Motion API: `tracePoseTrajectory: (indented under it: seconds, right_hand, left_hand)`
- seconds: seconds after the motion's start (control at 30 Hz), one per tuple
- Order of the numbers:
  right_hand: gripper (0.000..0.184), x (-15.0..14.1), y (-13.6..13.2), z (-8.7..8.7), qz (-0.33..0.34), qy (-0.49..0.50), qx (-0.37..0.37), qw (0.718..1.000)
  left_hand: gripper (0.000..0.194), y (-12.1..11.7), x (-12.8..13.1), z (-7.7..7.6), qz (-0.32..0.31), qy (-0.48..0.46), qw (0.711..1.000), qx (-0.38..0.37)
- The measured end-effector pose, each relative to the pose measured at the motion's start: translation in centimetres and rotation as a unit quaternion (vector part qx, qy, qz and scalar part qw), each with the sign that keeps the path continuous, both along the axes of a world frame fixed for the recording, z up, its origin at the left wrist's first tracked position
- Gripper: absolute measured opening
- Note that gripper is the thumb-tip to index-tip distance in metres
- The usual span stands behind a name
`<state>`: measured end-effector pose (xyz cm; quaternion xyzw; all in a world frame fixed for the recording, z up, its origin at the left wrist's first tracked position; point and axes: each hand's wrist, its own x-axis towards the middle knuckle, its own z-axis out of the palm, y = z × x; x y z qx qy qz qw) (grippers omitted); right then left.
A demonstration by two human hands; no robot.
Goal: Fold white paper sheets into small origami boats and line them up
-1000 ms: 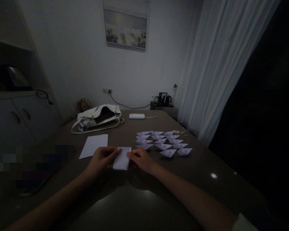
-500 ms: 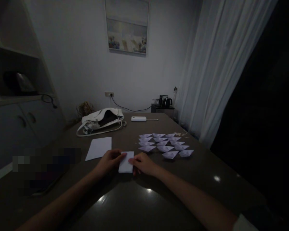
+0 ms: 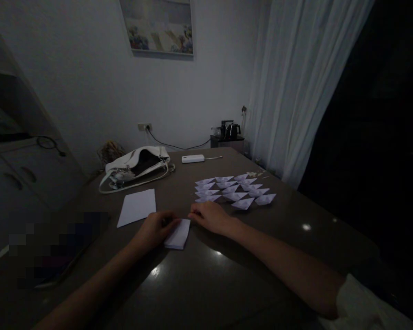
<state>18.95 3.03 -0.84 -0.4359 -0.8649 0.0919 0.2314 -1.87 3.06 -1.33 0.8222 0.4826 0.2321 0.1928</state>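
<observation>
A small folded white paper (image 3: 177, 239) lies on the dark table (image 3: 227, 275) in front of me. My left hand (image 3: 153, 230) rests on its left edge with fingers curled against it. My right hand (image 3: 210, 216) presses fingertips down at the paper's upper right corner. Just beyond my right hand lie several folded paper boats (image 3: 234, 189) in rows. A flat white sheet (image 3: 136, 207) sits to the left of my left hand.
A white handbag (image 3: 136, 166) lies at the table's far left, with a white power bank (image 3: 193, 158) and its cable beside it. A kettle (image 3: 229, 130) stands on a small stand by the curtain (image 3: 296, 87). Cabinets line the left wall.
The view has swung left and tilted. Both hands stayed on the folded paper, which now looks smaller and lies lower; my right hand has shifted to its upper corner.
</observation>
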Motion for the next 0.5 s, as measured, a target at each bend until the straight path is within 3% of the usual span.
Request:
tracePoseTrajectory:
  seconds: [0.17,0.5]
  right_hand:
    - [0.009,0.01,0.22,-0.67,0.021,-0.008,-0.004,1.000]
    - [0.009,-0.03,-0.04,-0.38,0.054,-0.053,0.031,0.997]
  left_hand:
    - [0.026,-0.03,0.13,-0.18,-0.018,0.036,0.999,0.031]
    - [0.027,0.25,0.35,-0.60,0.011,0.039,0.999,-0.006]
